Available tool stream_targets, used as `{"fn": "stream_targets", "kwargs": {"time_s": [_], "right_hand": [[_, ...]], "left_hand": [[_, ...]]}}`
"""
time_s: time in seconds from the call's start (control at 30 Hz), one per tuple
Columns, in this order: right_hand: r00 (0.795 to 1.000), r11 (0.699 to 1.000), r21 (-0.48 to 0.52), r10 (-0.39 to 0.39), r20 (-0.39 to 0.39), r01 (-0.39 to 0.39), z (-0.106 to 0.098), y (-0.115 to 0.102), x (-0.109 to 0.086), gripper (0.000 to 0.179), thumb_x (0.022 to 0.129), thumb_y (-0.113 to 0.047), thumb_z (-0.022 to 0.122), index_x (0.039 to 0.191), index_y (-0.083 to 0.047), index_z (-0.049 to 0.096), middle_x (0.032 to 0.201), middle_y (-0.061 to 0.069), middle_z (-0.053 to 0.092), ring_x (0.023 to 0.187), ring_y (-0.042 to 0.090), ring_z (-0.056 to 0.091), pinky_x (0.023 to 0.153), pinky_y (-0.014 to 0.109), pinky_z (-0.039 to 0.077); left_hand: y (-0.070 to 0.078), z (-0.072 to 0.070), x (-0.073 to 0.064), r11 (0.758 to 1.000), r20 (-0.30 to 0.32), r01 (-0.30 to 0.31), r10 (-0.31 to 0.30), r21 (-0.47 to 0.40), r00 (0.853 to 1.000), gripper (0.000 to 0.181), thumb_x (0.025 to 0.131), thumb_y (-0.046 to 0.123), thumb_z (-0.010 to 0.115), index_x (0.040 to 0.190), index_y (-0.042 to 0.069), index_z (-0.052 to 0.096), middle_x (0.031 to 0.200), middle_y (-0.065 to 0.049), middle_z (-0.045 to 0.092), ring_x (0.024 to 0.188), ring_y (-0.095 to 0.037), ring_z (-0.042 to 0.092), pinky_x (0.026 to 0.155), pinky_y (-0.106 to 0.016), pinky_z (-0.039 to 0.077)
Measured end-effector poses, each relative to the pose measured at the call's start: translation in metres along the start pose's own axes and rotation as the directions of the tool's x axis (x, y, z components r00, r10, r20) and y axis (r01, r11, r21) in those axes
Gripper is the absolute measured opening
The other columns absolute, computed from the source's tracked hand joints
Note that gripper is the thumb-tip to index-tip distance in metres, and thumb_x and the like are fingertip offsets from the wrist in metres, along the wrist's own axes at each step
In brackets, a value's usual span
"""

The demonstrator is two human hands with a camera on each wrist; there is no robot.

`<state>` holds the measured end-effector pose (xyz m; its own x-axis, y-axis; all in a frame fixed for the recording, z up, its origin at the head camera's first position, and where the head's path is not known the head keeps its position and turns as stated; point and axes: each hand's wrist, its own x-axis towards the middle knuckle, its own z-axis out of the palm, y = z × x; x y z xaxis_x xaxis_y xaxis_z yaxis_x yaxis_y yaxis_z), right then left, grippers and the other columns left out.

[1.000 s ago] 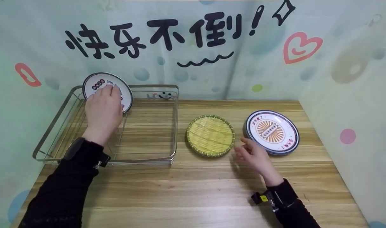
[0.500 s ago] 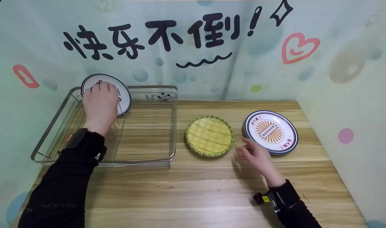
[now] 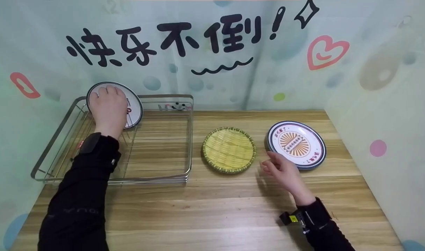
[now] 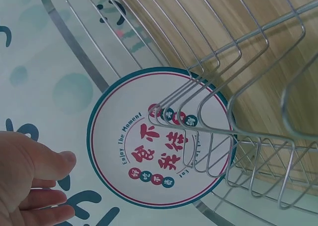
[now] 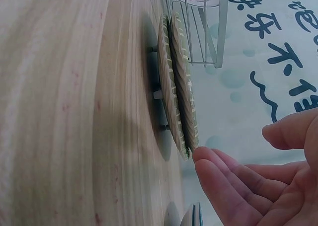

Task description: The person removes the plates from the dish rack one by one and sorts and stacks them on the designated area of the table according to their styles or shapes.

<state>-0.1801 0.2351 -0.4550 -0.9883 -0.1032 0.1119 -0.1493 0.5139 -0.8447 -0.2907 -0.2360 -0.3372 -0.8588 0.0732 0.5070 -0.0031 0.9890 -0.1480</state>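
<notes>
A white plate [image 3: 135,104] with a dark rim and printed lettering stands tilted up at the back left of the wire rack [image 3: 189,139]. Before its face is my left hand [image 3: 109,109], which hides part of it in the head view. From the left wrist, a gap shows between the loose fingers of that hand [image 4: 39,181] and the plate [image 4: 110,146]; bent wires of the rack cross the plate's front. My right hand [image 3: 283,174] hovers, fingers relaxed and holding nothing, between the round woven tray [image 3: 229,150] and the patterned plates [image 3: 297,144].
In the right wrist view, two woven trays [image 5: 175,87] appear stacked, slightly above the wooden table [image 5: 59,112] on small feet. The plates at the right seem stacked too. Fabric walls [image 3: 198,83] with printed characters close off the back and both sides.
My left hand has shifted slightly up and left across the plate, covering more of its print. The plate keeps its place in the rack. My right hand is nearly still.
</notes>
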Motion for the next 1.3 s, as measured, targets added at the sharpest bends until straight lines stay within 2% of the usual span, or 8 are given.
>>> {"fn": "stream_targets", "kwargs": {"time_s": [0.13, 0.23, 0.37, 0.47, 0.57, 0.7, 1.03, 1.3], "right_hand": [[1.000, 1.000, 0.011, -0.005, -0.005, 0.005, -0.001, 0.000, 0.000, 0.043, 0.098, -0.002, 0.058, 0.135, 0.016, 0.046, 0.105, 0.026, 0.068, 0.093, 0.037, 0.070, 0.078, 0.032, 0.059], [1.000, 1.000, 0.016, -0.012, -0.009, 0.012, -0.001, 0.001, 0.000, 0.042, 0.098, -0.002, 0.058, 0.134, 0.016, 0.046, 0.104, 0.026, 0.067, 0.092, 0.037, 0.069, 0.078, 0.033, 0.059], [1.000, 1.000, 0.001, -0.015, -0.016, 0.015, -0.001, 0.003, 0.000, 0.042, 0.097, -0.001, 0.058, 0.133, 0.016, 0.047, 0.104, 0.026, 0.068, 0.091, 0.037, 0.070, 0.079, 0.034, 0.059], [1.000, 1.000, -0.022, -0.015, -0.026, 0.015, -0.002, 0.005, 0.000, 0.041, 0.097, -0.001, 0.059, 0.133, 0.016, 0.049, 0.102, 0.026, 0.068, 0.090, 0.036, 0.070, 0.079, 0.033, 0.059], [0.999, 0.999, -0.041, -0.015, -0.034, 0.014, -0.003, 0.007, 0.000, 0.041, 0.097, -0.002, 0.060, 0.132, 0.015, 0.049, 0.102, 0.025, 0.069, 0.090, 0.035, 0.070, 0.079, 0.032, 0.059], [0.999, 0.999, -0.037, -0.014, -0.043, 0.012, -0.003, 0.008, 0.000, 0.040, 0.096, -0.001, 0.060, 0.132, 0.015, 0.050, 0.102, 0.024, 0.069, 0.091, 0.035, 0.070, 0.079, 0.030, 0.059], [0.995, 0.997, -0.055, -0.062, -0.077, 0.058, -0.004, 0.010, -0.001, 0.038, 0.094, 0.000, 0.064, 0.128, 0.013, 0.055, 0.099, 0.021, 0.070, 0.087, 0.032, 0.070, 0.079, 0.033, 0.058], [0.995, 0.996, -0.064, -0.062, -0.076, 0.058, -0.003, 0.012, -0.002, 0.038, 0.093, -0.001, 0.065, 0.128, 0.011, 0.056, 0.098, 0.018, 0.071, 0.087, 0.030, 0.070, 0.080, 0.032, 0.058]], "left_hand": [[0.002, 0.002, 0.006, 0.999, 0.028, 0.029, -0.030, 0.035, 0.999, 0.030, 0.102, 0.001, 0.037, 0.111, -0.018, 0.057, 0.106, -0.032, 0.058, 0.102, -0.043, 0.055, 0.088, -0.054, 0.044], [0.003, 0.004, 0.011, 0.996, 0.086, 0.043, -0.049, 0.076, 0.995, 0.032, 0.104, 0.004, 0.036, 0.117, -0.018, 0.055, 0.115, -0.033, 0.057, 0.108, -0.044, 0.053, 0.093, -0.054, 0.043], [0.006, 0.007, 0.016, 0.993, 0.124, 0.043, -0.056, 0.109, 0.991, 0.040, 0.100, 0.014, 0.055, 0.121, -0.020, 0.053, 0.121, -0.035, 0.055, 0.112, -0.044, 0.052, 0.094, -0.052, 0.043], [0.009, 0.009, 0.019, 0.991, 0.135, 0.043, -0.060, 0.127, 0.989, 0.044, 0.097, 0.015, 0.061, 0.122, -0.021, 0.053, 0.124, -0.036, 0.054, 0.114, -0.045, 0.052, 0.096, -0.051, 0.043], [0.012, 0.011, 0.024, 0.989, 0.153, 0.046, -0.067, 0.137, 0.986, 0.038, 0.102, 0.008, 0.047, 0.127, -0.020, 0.050, 0.130, -0.036, 0.052, 0.120, -0.045, 0.049, 0.100, -0.050, 0.041], [0.016, 0.013, 0.031, 0.991, 0.178, 0.046, -0.069, 0.129, 0.982, 0.039, 0.106, 0.003, 0.032, 0.135, -0.021, 0.043, 0.140, -0.035, 0.045, 0.130, -0.045, 0.042, 0.107, -0.050, 0.037], [0.019, 0.018, 0.040, 0.992, 0.188, 0.027, -0.050, 0.123, 0.981, 0.041, 0.107, 0.001, 0.027, 0.143, -0.018, 0.033, 0.152, -0.033, 0.030, 0.142, -0.044, 0.027, 0.115, -0.054, 0.025], [0.022, 0.024, 0.038, 0.990, 0.218, 0.014, -0.045, 0.143, 0.975, 0.041, 0.106, 0.000, 0.029, 0.143, -0.018, 0.032, 0.152, -0.033, 0.029, 0.142, -0.044, 0.026, 0.116, -0.054, 0.022]]}}
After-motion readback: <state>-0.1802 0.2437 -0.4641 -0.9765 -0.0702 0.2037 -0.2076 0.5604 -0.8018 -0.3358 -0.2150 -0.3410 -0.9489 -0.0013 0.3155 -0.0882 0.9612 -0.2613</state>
